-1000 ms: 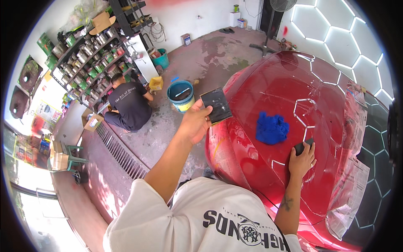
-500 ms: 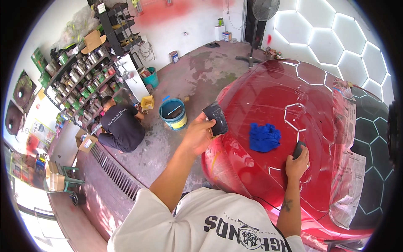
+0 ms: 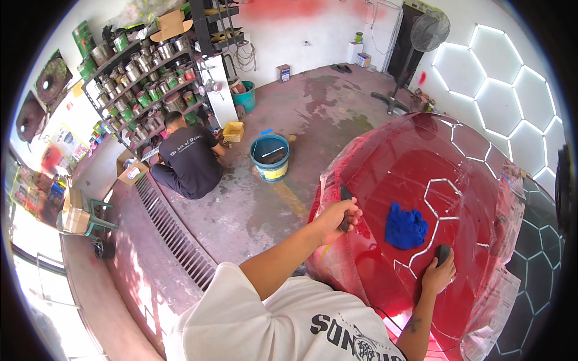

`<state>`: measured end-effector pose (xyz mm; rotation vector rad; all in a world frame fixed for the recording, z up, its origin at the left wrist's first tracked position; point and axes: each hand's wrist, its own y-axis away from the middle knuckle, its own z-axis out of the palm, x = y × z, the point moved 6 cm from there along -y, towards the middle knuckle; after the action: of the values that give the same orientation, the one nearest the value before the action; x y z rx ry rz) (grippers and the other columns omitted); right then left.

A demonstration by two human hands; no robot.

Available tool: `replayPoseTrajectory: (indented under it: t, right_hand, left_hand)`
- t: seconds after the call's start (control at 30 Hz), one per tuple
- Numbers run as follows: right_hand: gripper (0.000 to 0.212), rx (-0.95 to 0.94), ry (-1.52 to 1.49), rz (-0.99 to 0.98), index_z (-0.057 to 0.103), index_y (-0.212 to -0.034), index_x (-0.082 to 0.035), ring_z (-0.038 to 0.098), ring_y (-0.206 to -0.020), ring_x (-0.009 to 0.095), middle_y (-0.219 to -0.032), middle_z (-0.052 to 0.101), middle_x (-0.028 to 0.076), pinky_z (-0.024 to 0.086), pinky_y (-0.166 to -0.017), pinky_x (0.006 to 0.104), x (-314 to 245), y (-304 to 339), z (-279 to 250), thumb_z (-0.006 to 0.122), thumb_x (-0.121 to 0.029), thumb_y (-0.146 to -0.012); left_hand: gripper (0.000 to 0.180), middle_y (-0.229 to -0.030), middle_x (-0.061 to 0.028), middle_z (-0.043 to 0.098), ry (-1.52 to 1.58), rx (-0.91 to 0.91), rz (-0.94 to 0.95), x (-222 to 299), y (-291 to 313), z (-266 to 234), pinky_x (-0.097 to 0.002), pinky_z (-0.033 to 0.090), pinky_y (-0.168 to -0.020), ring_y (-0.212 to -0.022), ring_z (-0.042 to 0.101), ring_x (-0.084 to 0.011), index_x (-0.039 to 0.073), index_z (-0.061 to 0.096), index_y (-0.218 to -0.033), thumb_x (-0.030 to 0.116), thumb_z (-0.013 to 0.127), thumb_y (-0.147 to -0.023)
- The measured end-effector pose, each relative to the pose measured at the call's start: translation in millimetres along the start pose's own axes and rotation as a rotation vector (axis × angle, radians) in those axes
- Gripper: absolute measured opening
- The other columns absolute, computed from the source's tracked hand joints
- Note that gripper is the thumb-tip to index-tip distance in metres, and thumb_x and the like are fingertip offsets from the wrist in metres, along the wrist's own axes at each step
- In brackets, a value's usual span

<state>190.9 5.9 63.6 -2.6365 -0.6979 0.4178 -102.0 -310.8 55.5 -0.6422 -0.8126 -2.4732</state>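
Against or just above the red car panel (image 3: 374,260), gripped a dark block (image 3: 443,254) in the right hand (image 3: 435,278) with curled fingers. Held a thin dark piece (image 3: 344,194), nearly edge-on, in the left hand (image 3: 335,219) near the panel's left edge. Seemed at a surface-working step; likely called next for flat, even contact, clear of the blue cloth (image 3: 406,226) between. Farther left, saw a bucket (image 3: 257,165) and a crouching person (image 3: 191,157).
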Motion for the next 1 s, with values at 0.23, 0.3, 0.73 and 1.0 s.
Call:
replayPoseTrajectory:
  t: [0.23, 0.3, 0.73, 1.0]
  right_hand:
    - [0.053, 0.247, -0.634, -0.014, 0.047, -0.167, -0.004, 0.069, -0.127, 0.038, -0.154, 0.062, 0.024, 0.053, -0.109, 0.0482, 10.3, 1.6, -16.1, 0.058, -0.022, -0.117]
    - [0.051, 0.299, -0.782, 0.034, 0.047, -0.166, -0.004, 0.072, -0.116, 0.030, -0.148, 0.064, 0.019, 0.058, -0.098, 0.0417, 14.7, 7.0, -25.1, 0.055, -0.019, -0.118]
    - [0.061, 0.007, -0.937, 0.075, 0.053, -0.160, -0.001, 0.069, -0.123, 0.029, -0.136, 0.070, 0.019, 0.054, -0.108, 0.0422, -64.0, 48.2, -89.6, 0.077, -0.019, -0.107]
    - [0.067, 0.115, -0.753, 0.022, 0.066, -0.150, -0.002, 0.069, -0.125, 0.040, -0.140, 0.069, 0.023, 0.056, -0.110, 0.0474, -60.0, 56.9, -129.1, 0.093, -0.011, -0.089]
  left_hand:
    - [0.026, -0.099, -0.0042, 0.068, -0.737, 0.055, 0.444, -1.5, -42.9, -1.7, -0.0381, 0.055, -0.073, -0.083, 0.065, -0.0147, 0.007, 0.068, -0.131, 0.022, 0.062, -0.110]
    - [0.031, -0.107, -0.0108, 0.073, -0.552, 0.048, 0.306, -10.8, -55.7, -10.2, -0.0373, 0.061, -0.074, -0.085, 0.073, -0.0187, 0.005, 0.059, -0.138, 0.016, 0.061, -0.109]
    - [0.024, -0.122, -0.0060, 0.078, -0.531, -0.284, -0.010, -72.9, -78.1, 68.2, -0.0384, 0.068, -0.085, -0.099, 0.078, -0.0175, 0.004, 0.074, -0.133, 0.012, 0.072, -0.111]
    - [0.039, -0.141, -0.0114, 0.072, -0.265, -0.469, -0.265, -100.8, -72.0, 154.9, -0.0554, 0.058, -0.113, -0.128, 0.071, -0.0282, 0.004, 0.063, -0.151, 0.016, 0.049, -0.116]
